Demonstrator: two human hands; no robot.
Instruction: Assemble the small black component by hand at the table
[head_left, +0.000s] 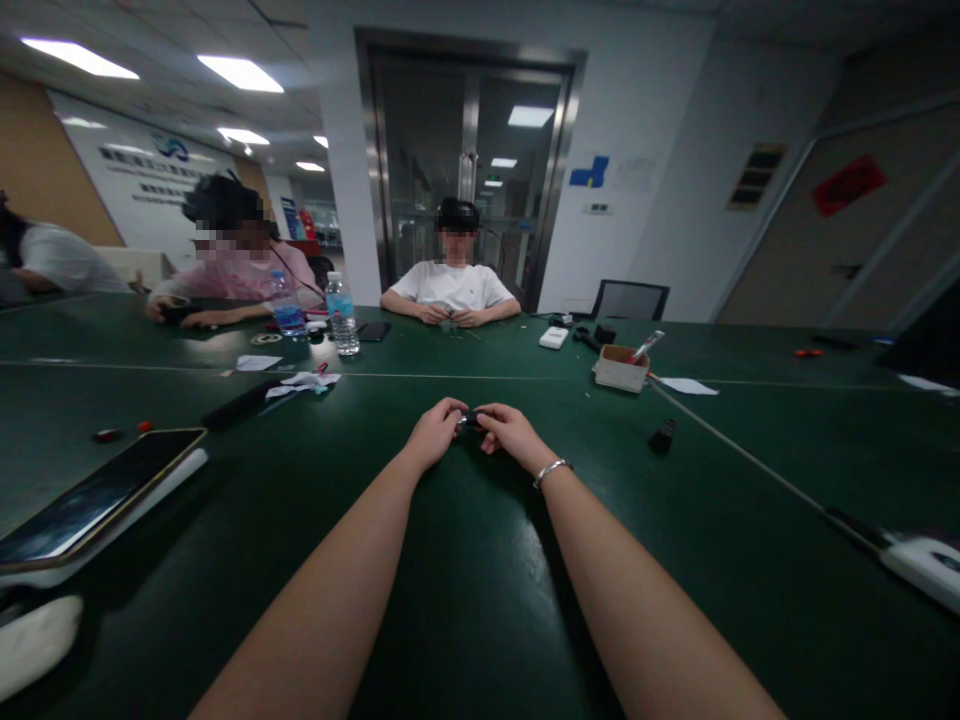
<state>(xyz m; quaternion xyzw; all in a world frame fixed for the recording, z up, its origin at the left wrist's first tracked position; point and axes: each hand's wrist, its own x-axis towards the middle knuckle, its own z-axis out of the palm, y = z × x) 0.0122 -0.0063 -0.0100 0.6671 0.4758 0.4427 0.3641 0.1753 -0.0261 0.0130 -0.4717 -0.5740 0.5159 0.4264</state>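
Both my arms reach forward over the dark green table (465, 620). Between my fingertips is a small black object (470, 419) with a shiny, silvery part at its left end; its kind is too small to make out. My left hand (437, 432) pinches the left end. At the right end, my right hand (511, 434) grips it with thumb and fingers, and a silver bracelet (553, 472) circles that wrist. Farther right, a small black block-like piece (662, 436) rests on the table, apart from my hands.
Left lie a phone (97, 495) on a white box, a white mouse-like object (37, 640) and crumpled paper (304, 383). Water bottles (343, 318) stand beyond. A small open box (621, 370) holding a pen-like item sits right. Across the table sit a person in white (454, 288) and others leftward.
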